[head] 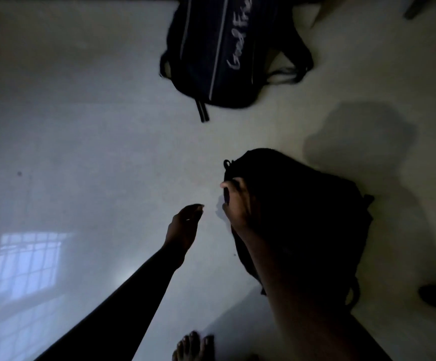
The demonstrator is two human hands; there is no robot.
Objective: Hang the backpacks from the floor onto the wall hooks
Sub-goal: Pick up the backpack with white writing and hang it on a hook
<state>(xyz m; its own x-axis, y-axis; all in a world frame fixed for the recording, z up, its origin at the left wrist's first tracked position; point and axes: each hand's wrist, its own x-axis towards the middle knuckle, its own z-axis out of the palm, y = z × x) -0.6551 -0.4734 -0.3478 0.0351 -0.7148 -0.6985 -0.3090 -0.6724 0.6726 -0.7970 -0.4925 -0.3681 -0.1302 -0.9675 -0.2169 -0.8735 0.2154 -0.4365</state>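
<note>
Backpacks number two, both dark: a black backpack [303,217] lies near the floor's [81,126] near right, long axis near-to-far, detail lost in gloom. Right hand [235,201] is clenched around its top edge; left hand [184,225] hovers just beside, fingers loosely curled, holding nothing. A navy backpack [224,48] with pale stripes and script lies at the far edge, lengthwise near-to-far.
</note>
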